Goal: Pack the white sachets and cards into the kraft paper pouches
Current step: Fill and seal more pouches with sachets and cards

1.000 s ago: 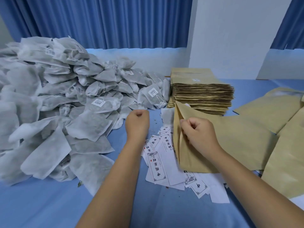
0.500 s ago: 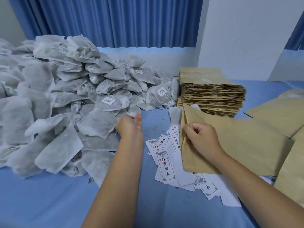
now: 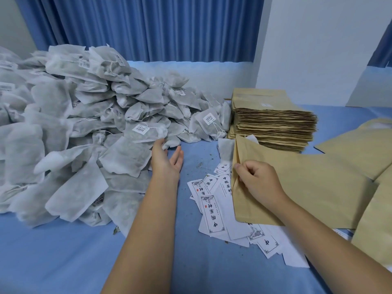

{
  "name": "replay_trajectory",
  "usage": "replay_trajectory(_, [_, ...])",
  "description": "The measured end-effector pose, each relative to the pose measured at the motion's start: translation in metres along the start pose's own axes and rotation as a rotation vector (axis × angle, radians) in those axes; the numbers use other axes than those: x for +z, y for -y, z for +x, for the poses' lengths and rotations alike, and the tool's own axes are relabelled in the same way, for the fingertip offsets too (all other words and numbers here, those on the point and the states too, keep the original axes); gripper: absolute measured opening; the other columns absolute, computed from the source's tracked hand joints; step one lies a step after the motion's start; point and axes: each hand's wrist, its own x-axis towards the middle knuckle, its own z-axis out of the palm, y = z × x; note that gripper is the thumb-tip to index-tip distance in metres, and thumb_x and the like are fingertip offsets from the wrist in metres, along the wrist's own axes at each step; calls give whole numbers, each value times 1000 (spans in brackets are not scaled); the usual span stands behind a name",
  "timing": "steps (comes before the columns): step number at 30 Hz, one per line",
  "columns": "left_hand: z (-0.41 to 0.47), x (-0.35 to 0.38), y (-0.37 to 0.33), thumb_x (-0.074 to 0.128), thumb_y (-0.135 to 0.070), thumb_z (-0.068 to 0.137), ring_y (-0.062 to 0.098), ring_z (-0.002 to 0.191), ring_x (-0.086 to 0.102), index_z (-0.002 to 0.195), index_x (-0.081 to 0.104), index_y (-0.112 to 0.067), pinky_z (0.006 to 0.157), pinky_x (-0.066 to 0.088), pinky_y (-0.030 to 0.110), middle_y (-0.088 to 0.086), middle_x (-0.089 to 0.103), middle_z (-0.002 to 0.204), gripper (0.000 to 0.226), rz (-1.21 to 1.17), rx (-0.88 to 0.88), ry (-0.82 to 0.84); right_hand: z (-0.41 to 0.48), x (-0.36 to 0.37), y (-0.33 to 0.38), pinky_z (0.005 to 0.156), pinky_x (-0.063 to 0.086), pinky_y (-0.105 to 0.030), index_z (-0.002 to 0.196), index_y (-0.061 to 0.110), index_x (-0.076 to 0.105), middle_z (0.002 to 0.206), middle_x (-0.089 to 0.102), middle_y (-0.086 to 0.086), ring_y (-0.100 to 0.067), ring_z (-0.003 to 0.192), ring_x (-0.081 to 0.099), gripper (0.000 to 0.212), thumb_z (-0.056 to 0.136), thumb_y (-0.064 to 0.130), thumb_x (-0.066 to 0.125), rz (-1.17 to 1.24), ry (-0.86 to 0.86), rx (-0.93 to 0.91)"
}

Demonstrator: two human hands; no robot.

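A large heap of white sachets point(image 3: 80, 132) is piled on the left half of the table point(image 3: 63, 262), cut off by the left frame edge; many carry small barcode labels too small to read. The left hand point(image 3: 166, 161) is stretched out to the heap's right fringe, fingers loosely spread, nothing gripped. Its fingertips point(image 3: 160, 143) are met by a small sachet point(image 3: 171, 142) at the edge of the pile; whether that sachet is touched or only just reached cannot be told, as the fingertips are partly hidden by it.

Printed cards point(image 3: 214, 211) are scattered on the blue cloth between the two forearms, overlapping, some tucked under the pouch. Dark crumbs are strewn on the cloth beside them.

The right hand point(image 3: 257, 180) is curled, thumb and fingers pinched on the open left edge of a kraft paper pouch point(image 3: 307, 187) lying flat. A white sachet point(image 3: 226, 148) is seen poking out behind the pouch mouth; how far in it sits is hidden.

A tall stack of pouches point(image 3: 271, 122) is set behind, just beside the heap. More loose pouches point(image 3: 360, 143) are spread at right, cut by the frame.

The table is covered in blue cloth. Blue curtains point(image 3: 148, 28) and a white wall point(image 3: 318, 39) are seen behind.
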Motion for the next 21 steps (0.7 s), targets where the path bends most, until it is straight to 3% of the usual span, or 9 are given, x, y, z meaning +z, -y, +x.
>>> replay_trajectory(3, [-4, 2, 4, 64, -44, 84, 22, 89, 72, 137, 45, -16, 60, 54, 25, -4, 45, 137, 63, 68, -61, 26, 0, 1, 0, 60, 41, -41, 60, -4, 42, 60, 46, -23, -18, 56, 38, 46, 94, 22, 61, 17, 0, 5])
replay_trajectory(5, [-5, 3, 7, 64, -47, 85, 21, 83, 74, 136, 43, -13, 49, 51, 20, -2, 42, 134, 65, 127, -84, 50, 0, 1, 0, 59, 39, -39, 60, -3, 41, 57, 42, -20, -17, 55, 36, 46, 94, 22, 60, 16, 6, 5])
replay_trajectory(7, [-8, 6, 10, 63, -48, 86, 20, 79, 74, 132, 46, -13, 41, 46, 18, -2, 44, 131, 60, 194, -84, 78, 0, 1, 0, 57, 35, -36, 59, -1, 40, 53, 38, -10, -16, 54, 35, 46, 94, 22, 61, 12, 13, 4])
replay_trajectory(10, [-13, 12, 15, 62, -42, 89, 19, 76, 74, 113, 56, -19, 37, 41, 17, -1, 56, 124, 34, 313, -84, 160, -1, 1, -2, 56, 30, -34, 57, 2, 38, 51, 35, -2, -14, 52, 33, 47, 94, 22, 61, 8, 16, 8])
replay_trajectory(14, [-25, 18, 23, 59, -30, 91, 16, 64, 73, 99, 65, -13, 36, 37, 14, 0, 74, 98, 20, 657, -67, 268, -1, 1, -1, 55, 29, -34, 57, 1, 39, 50, 35, -1, -13, 52, 33, 47, 94, 22, 61, -3, 13, 2])
replay_trajectory(18, [-27, 18, 27, 60, -27, 89, 6, 37, 52, 59, 65, -15, 38, 33, 13, -5, 72, 64, 32, 1015, 139, 257, -1, 0, 0, 55, 28, -34, 58, 0, 40, 51, 35, -3, -14, 52, 32, 47, 94, 21, 61, -11, 11, -10])
replay_trajectory(20, [-21, 14, 33, 66, -31, 83, 11, 49, 53, 55, 59, -19, 53, 43, 20, -1, 70, 69, 32, 1193, 431, 220, -1, 0, 0, 55, 28, -34, 58, 1, 40, 51, 35, -2, -13, 52, 32, 47, 94, 21, 61, -3, 9, -10])
replay_trajectory(21, [-20, 11, 36, 69, -33, 80, 14, 63, 58, 64, 61, -21, 63, 45, 25, 1, 70, 82, 22, 1280, 595, 205, -1, 0, 0, 55, 28, -34, 57, 2, 39, 50, 34, -1, -12, 51, 32, 47, 94, 21, 62, 1, 8, -11])
